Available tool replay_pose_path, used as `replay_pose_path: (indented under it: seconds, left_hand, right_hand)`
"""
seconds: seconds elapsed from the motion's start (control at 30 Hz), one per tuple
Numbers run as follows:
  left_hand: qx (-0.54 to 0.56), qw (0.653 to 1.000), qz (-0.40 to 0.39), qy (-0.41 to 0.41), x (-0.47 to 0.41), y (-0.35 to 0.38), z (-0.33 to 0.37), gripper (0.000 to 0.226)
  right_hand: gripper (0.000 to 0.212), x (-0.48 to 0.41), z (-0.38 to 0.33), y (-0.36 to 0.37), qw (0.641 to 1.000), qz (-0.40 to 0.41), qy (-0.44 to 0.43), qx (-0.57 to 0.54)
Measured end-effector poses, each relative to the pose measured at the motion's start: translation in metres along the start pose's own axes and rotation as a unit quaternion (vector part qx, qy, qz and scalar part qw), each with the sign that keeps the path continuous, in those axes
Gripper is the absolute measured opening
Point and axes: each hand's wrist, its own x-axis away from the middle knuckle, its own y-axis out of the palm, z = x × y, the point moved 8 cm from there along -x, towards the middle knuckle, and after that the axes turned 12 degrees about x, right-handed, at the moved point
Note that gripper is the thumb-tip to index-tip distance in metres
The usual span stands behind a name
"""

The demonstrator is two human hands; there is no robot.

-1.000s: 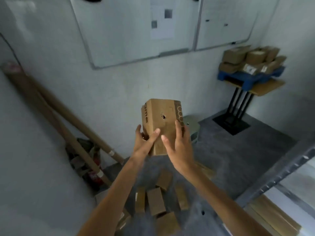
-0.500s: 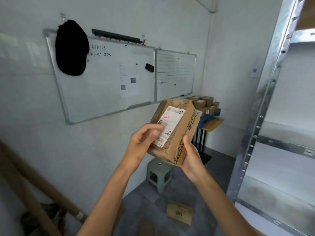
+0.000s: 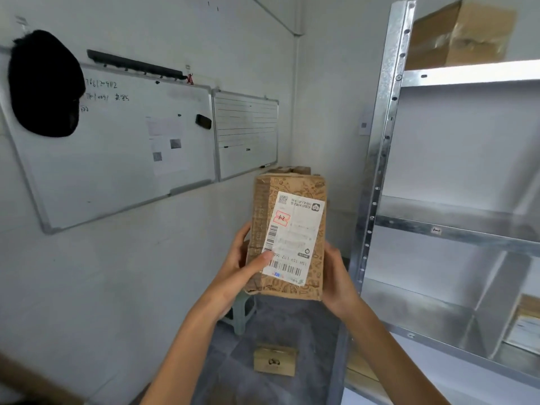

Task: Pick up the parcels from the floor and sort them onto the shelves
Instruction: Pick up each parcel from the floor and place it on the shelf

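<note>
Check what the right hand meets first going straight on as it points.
The parcel it holds. Beyond, the right hand seems aimed left of the shelf upright, toward the corner wall; depth unclear.

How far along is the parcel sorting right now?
Done: one box sits on the top shelf, a second box on a lower shelf. In hand: the left hand and right hand grip a labelled parcel, label facing the camera. Left: at least one small parcel lies on the floor.
</note>
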Motion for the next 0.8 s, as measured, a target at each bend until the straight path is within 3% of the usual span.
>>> replay_pose_path:
  seconds: [0.23, 0.4, 0.57, 0.8]
  left_hand:
    - [0.029, 0.999, -0.023, 0.010, -0.009, 0.050, -0.025, 0.070]
    - [0.060, 0.996, -0.063, 0.028, -0.019, 0.107, -0.043, 0.071]
    - [0.086, 0.987, -0.139, -0.002, -0.029, 0.178, -0.063, 0.060]
    - [0.098, 0.964, -0.247, -0.032, -0.029, 0.280, -0.080, 0.060]
  right_hand:
    - [0.060, 0.044, -0.016, -0.046, 0.980, 0.164, -0.041, 0.103]
    - [0.085, 0.089, -0.038, -0.086, 0.964, 0.199, -0.073, 0.159]
    - [0.059, 0.139, -0.058, -0.142, 0.936, 0.275, -0.079, 0.203]
    - [0.074, 0.214, -0.081, -0.212, 0.904, 0.348, -0.060, 0.239]
